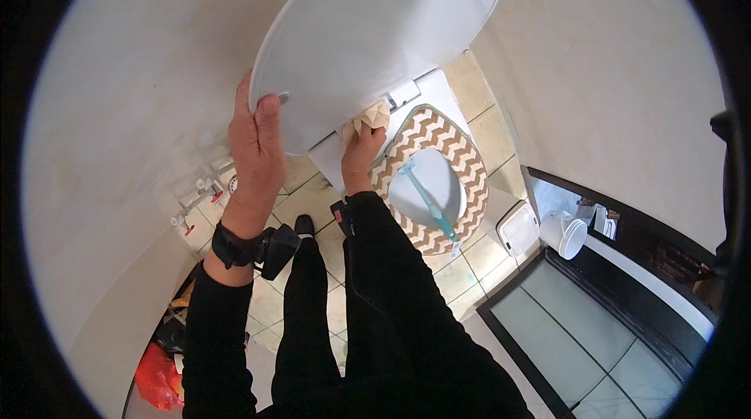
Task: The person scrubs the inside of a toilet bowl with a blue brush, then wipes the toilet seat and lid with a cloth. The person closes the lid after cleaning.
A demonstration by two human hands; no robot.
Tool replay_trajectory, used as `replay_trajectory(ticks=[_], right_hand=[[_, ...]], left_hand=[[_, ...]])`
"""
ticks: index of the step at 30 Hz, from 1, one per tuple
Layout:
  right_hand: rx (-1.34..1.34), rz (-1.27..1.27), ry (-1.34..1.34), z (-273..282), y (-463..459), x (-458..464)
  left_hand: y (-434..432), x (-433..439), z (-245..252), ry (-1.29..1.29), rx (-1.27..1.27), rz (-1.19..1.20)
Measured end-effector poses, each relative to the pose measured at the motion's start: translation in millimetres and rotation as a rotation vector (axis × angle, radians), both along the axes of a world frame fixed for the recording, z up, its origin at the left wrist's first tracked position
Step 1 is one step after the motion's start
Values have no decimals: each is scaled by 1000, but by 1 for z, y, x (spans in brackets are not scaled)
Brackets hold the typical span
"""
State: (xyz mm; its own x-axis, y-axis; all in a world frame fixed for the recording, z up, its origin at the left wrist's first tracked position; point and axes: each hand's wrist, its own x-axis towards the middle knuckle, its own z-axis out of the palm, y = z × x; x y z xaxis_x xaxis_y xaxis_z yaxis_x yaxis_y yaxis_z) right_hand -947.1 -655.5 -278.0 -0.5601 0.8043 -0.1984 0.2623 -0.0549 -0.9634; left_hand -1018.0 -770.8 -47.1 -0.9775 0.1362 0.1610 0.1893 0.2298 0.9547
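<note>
My left hand (258, 131) grips the edge of the raised white toilet lid (375, 37), thumb on its inner face beside a small bumper. Below the lid, my right hand (364, 155) holds a crumpled beige cloth or paper (373, 116) against the hinge area, next to a white hinge block (403, 92). Just to the right lies the toilet seat with a brown and white zigzag cover (476, 184). A teal-handled brush (426, 199) rests across the toilet bowl (405, 190), its head inside and its handle end over the seat cover.
Pipes with red-handled valves (202, 196) run along the left wall. A white lidded bin (518, 228) and a white bucket (569, 237) stand at the right, near a dark-framed glass door (575, 325). A red plastic bag (158, 378) lies at lower left.
</note>
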Motion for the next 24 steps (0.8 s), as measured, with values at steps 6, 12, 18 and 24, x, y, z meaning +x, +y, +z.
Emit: replay_trajectory(ticks=[6, 12, 18, 24], right_hand=[[506, 172, -51, -11, -11, 12], [-92, 505, -202, -11, -14, 64], [538, 231, -172, 17, 141, 57], [509, 175, -323, -20, 192, -24]], left_hand=[[-3, -2, -7, 8, -68, 66], [0, -3, -2, 1, -111, 96], [-1, -5, -4, 28, -127, 93], [-10, -5, -12, -2, -134, 95]])
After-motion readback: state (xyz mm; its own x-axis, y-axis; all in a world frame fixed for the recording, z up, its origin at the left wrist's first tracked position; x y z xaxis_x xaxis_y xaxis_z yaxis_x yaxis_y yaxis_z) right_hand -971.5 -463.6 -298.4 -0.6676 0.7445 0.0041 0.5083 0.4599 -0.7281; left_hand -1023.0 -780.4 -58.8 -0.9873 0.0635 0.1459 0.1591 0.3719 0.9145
